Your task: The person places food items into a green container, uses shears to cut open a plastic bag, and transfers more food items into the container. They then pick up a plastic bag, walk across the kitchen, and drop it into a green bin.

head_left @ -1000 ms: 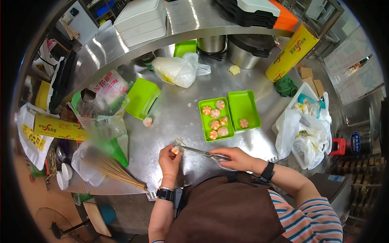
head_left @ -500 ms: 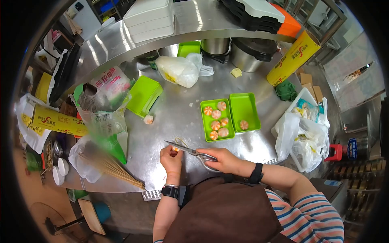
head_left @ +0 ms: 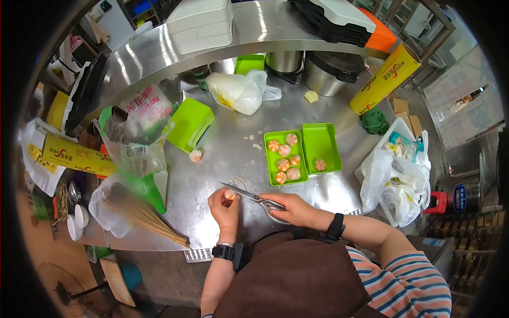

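Observation:
My left hand pinches a small orange-and-white striped ball close over the steel table. In my right hand is a pair of scissors, gripped by the handles, its blades pointing left across the ball. A thin yellowish loop shows just beyond the blades. Ahead and to the right, a green tray holds several similar striped balls. The green tray beside it contains one ball.
Another ball lies by a tilted green container. A plastic bag of white stuff sits farther back. Wooden skewers lie at left near a clear bag. At right stands a white bin with bags.
The ball in my left hand shows more clearly beside the scissor blades, which have shifted slightly to the right in view. Both hands keep their grips.

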The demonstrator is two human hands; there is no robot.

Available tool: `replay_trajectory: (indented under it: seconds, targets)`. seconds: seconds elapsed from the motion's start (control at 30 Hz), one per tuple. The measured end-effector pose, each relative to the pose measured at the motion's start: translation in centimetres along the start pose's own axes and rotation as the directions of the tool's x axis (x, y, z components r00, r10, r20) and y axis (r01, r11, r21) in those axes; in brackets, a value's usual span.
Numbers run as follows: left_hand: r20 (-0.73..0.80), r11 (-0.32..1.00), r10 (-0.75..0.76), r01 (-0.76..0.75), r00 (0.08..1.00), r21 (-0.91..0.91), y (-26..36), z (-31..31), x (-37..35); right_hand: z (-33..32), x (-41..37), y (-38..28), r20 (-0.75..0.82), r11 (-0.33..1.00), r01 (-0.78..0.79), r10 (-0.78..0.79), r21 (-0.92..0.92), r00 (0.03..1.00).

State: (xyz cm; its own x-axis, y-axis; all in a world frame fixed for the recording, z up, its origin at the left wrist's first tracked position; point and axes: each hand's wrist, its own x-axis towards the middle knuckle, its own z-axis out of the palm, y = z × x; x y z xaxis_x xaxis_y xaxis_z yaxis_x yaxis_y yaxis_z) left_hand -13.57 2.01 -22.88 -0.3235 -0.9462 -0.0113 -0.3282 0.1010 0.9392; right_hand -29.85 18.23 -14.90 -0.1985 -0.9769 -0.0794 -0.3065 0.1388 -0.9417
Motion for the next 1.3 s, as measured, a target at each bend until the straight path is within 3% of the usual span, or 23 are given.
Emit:
replay_trajectory:
  seconds: [0.07, 0.23, 0.37, 0.43, 0.57, 0.63, 0.67, 0.73, 0.83, 0.97, 1.13, 1.3]
  targets:
    - [-0.005, 0.996, 0.008, -0.009, 1.0, -0.088, -0.2, 0.0, 0.0, 0.2, -0.3, 1.0, -0.014, 1.0, 0.016, -0.016, -0.007, 1.0]
    - [0.037, 0.993, 0.02, -0.024, 0.999, 0.114, 0.5, -0.6, 0.0, 0.0, -0.6, 0.9, 0.018, 0.999, -0.028, 0.028, 0.018, 0.999]
    - [0.041, 0.991, -0.016, 0.01, 0.999, 0.135, 0.8, -0.8, 0.1, 0.2, -0.4, 0.7, -0.004, 0.999, 0.025, -0.025, 0.037, 1.0]
    - [0.03, 0.991, -0.023, 0.019, 0.999, 0.135, 0.3, -0.8, 0.3, 0.3, -0.4, 1.3, 0.062, 0.994, -0.027, 0.034, -0.105, 0.997]
    - [0.027, 0.999, -0.003, 0.001, 1.0, 0.054, -0.2, -0.7, 0.3, 0.5, -0.4, -0.2, 0.029, 0.993, -0.11, 0.111, -0.032, 0.993]
    - [0.03, 0.996, 0.009, -0.012, 1.0, 0.087, 0.4, -0.7, 0.2, 0.2, 0.4, -1.1, -0.11, 0.993, 0.109, -0.112, -0.034, 0.988]
    - [0.031, 0.996, 0.009, -0.012, 0.999, 0.086, 0.3, -0.7, 0.2, 0.3, 0.3, -1.1, -0.11, 0.994, 0.108, -0.111, -0.035, 0.988]
    - [0.05, 0.997, -0.017, 0.013, 0.999, 0.077, -0.1, -0.7, 0.2, 0.3, 0.5, -0.8, -0.022, 0.993, 0.013, -0.016, -0.116, 1.0]
    - [0.059, 1.0, -0.014, 0.012, 0.998, 0.028, -0.4, -0.7, 0.2, 0.5, -0.3, 0.8, -0.029, 0.982, -0.083, 0.079, -0.168, 0.996]
    - [0.069, 0.999, 0.01, -0.013, 0.998, 0.043, -0.4, -0.6, 0.0, 0.2, -0.4, -0.4, -0.106, 0.996, 0.0, -0.009, -0.084, 0.994]
    - [0.091, 1.0, 0.01, -0.011, 0.996, 0.014, -1.0, -0.7, 0.2, -0.1, -0.7, 0.6, -0.011, 0.968, -0.117, 0.118, -0.22, 0.993]
    - [0.12, 0.992, 0.074, -0.086, 0.99, 0.094, -0.4, -1.0, 0.3, -0.5, -1.1, -0.1, -0.084, 0.988, -0.101, 0.091, -0.12, 0.992]
